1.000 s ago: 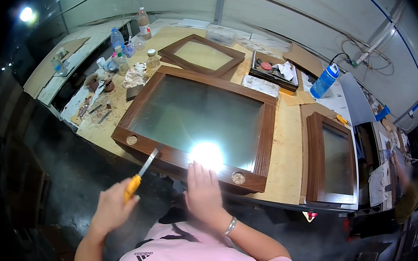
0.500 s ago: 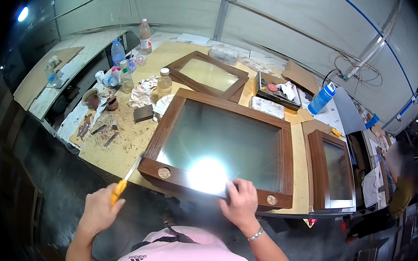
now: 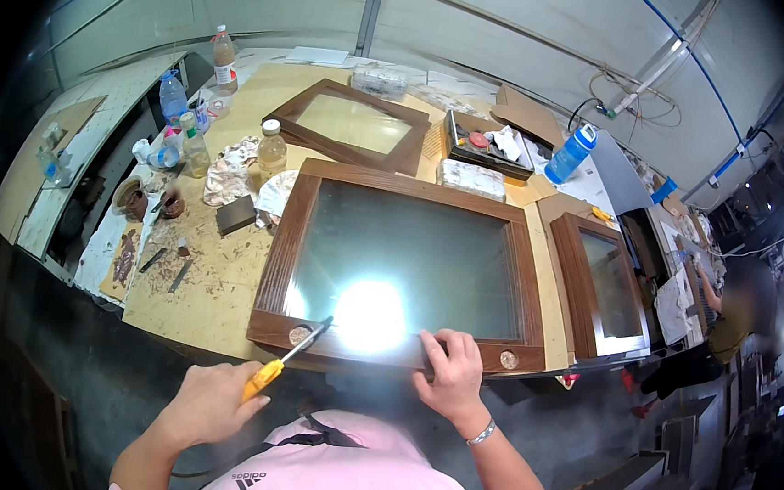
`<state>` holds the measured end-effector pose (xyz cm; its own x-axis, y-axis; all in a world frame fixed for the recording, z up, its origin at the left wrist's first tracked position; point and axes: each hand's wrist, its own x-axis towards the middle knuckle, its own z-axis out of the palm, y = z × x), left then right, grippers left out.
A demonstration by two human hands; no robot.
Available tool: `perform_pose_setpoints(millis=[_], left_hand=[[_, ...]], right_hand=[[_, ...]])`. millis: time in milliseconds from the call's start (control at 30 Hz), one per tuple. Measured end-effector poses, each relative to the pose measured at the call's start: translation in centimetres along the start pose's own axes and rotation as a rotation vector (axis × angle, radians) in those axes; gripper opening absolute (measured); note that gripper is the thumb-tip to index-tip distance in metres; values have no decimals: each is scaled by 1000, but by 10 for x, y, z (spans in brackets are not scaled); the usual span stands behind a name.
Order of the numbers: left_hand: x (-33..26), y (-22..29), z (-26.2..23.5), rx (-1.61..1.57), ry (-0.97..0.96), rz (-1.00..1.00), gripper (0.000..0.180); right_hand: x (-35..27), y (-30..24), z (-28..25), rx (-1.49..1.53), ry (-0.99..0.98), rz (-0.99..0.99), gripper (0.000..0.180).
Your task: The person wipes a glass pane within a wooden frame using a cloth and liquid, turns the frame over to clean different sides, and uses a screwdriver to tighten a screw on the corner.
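Note:
In front of me lies a brown wooden cabinet door [image 3: 272, 277] with a glass panel, flat on the worktable; a bright light reflects off its glass. My left hand [image 3: 209, 404] is wrapped round the yellow handle of a utility knife [image 3: 263, 380]. Its long blade points up and right over the door's near rail, the tip beside the left one of two round pale spots. My right hand [image 3: 454, 374] grips the near rail towards its right end, fingers bent over the edge; its underside is hidden.
Another wooden frame [image 3: 287, 117] lies behind, with stacked framed doors [image 3: 566, 282] to the right. On the left are bottles [image 3: 194, 148], rags [image 3: 229, 180], a dark block [image 3: 236, 215] and stained pots [image 3: 129, 197]. A tool tray [image 3: 488, 160] and blue bottle [image 3: 572, 155] stand farther back. A person [image 3: 730, 332] works at right.
My left hand has moved right with the knife, whose blade has gone from beside the door's left corner to over its near rail. My right hand stays on the rail. The view has shifted.

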<state>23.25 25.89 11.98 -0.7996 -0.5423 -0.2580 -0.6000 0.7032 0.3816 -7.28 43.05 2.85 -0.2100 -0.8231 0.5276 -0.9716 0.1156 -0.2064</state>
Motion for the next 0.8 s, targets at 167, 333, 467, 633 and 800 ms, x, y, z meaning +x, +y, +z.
perform_pose_setpoints(millis=[167,333,467,633,800], left_hand=[[1,4,6,-36,125,-101,45],[7,13,13,-31,289,-202,46],[5,60,20,0,76,36,43],[24,112,14,-55,-180,152,46],[41,134,16,-74,-34,127,42]], right_hand=[[-10,31,-36,-61,-128,124,64],[-34,76,-50,-35,-96,96,57],[-32,88,-52,17,-31,17,56],[-23,98,-62,100,-41,-32,54],[-13,108,-74,104,-61,-89,51]])
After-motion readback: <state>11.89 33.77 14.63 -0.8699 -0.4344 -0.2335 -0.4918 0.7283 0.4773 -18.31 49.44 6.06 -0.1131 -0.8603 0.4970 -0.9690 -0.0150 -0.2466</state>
